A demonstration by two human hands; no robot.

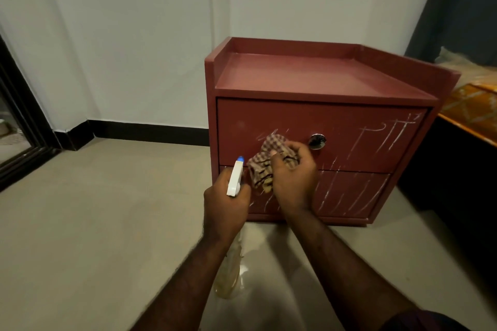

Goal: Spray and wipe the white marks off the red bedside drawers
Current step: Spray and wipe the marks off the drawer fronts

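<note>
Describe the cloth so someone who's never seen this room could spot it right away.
Find the red bedside drawers against the white wall. On the top drawer front, just left of the round metal knob, the right hand presses a crumpled cloth. Its brown and cream check is the only pattern there, unlike the plain white spray bottle beside it.

The red bedside drawers (322, 126) carry white marks (376, 140) over both fronts (thickest toward 3 o'clock), around 1 silver knob (317, 141). The cloth (269, 161) is checked in brown and cream, and at its 9 o'clock the spray bottle (235, 179) has a white head with a blue nozzle tip. The wall (134, 48) is white above a black skirting (150, 133), the floor (94, 209) beige.
</note>
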